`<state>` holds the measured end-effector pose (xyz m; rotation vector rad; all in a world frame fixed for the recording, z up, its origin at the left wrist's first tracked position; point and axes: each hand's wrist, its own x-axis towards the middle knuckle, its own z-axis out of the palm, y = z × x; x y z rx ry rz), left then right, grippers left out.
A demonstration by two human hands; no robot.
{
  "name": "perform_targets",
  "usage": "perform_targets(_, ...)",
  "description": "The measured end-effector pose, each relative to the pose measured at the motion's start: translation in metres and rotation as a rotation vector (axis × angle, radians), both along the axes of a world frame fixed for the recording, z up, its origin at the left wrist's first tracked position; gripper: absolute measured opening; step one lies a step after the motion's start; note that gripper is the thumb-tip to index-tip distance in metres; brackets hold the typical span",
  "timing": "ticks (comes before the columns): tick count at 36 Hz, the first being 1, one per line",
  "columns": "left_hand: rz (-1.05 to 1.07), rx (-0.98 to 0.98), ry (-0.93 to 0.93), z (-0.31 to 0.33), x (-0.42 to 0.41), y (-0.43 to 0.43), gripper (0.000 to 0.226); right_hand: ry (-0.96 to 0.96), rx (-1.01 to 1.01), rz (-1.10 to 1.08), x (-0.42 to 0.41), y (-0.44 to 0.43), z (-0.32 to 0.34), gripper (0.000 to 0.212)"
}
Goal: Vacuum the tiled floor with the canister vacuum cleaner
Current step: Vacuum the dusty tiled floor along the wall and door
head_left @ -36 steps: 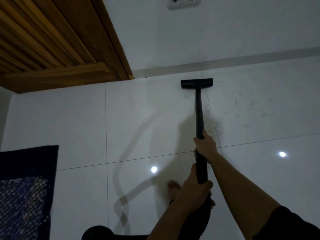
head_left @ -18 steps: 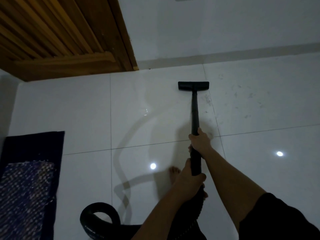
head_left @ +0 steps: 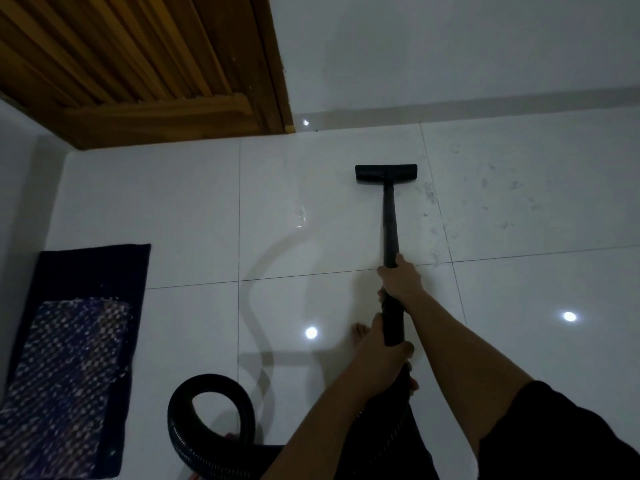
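A black vacuum wand [head_left: 390,230] runs from my hands out to its flat black floor head [head_left: 385,173], which lies on the glossy white tiled floor [head_left: 311,209]. My right hand [head_left: 401,277] grips the wand higher up; my left hand [head_left: 384,355] grips its lower end where the ribbed black hose [head_left: 211,414] joins. The hose loops on the floor at the lower left. The canister itself is out of view. Grey dust and hair [head_left: 431,199] lie on the tiles just right of the head.
A wooden slatted door [head_left: 145,64] stands at the upper left, next to a white wall with a grey skirting strip [head_left: 450,105]. A dark patterned mat [head_left: 69,358] lies at the left. My bare foot [head_left: 360,336] stands beside the wand.
The floor head has drawn back from the wall toward me, and more of the coiled hose and the mat has come into view. Both hands keep their hold.
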<state>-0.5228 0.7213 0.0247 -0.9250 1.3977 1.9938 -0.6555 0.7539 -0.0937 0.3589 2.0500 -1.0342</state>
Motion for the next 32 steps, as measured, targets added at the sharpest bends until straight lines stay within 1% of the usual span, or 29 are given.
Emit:
perform_targets(4, 0.006, -0.006, 0.016, 0.002, 0.013, 0.005, 0.045, 0.003, 0.008, 0.017, 0.013, 0.004, 0.002, 0.055)
perform_targets(10, -0.028, -0.018, 0.028, 0.002, 0.022, 0.016, 0.044, 0.013, 0.030, 0.038, 0.023, 0.017, 0.005, 0.056)
perform_targets(14, -0.014, 0.012, 0.018, 0.000, 0.023, 0.026, 0.044, 0.023, 0.037, 0.054, 0.023, 0.028, 0.003, 0.056)
perform_targets(18, 0.011, 0.023, 0.011, -0.003, 0.018, 0.036, 0.042, 0.039, 0.045, 0.059, 0.018, 0.039, 0.000, 0.056)
perform_targets(21, 0.015, 0.032, 0.007, -0.007, 0.013, 0.045, 0.045, 0.040, 0.048, 0.049, 0.012, 0.047, -0.001, 0.056)
perform_targets(32, -0.012, 0.047, 0.010, -0.022, -0.019, 0.060, 0.047, 0.052, 0.045, 0.030, -0.021, 0.067, -0.008, 0.054)
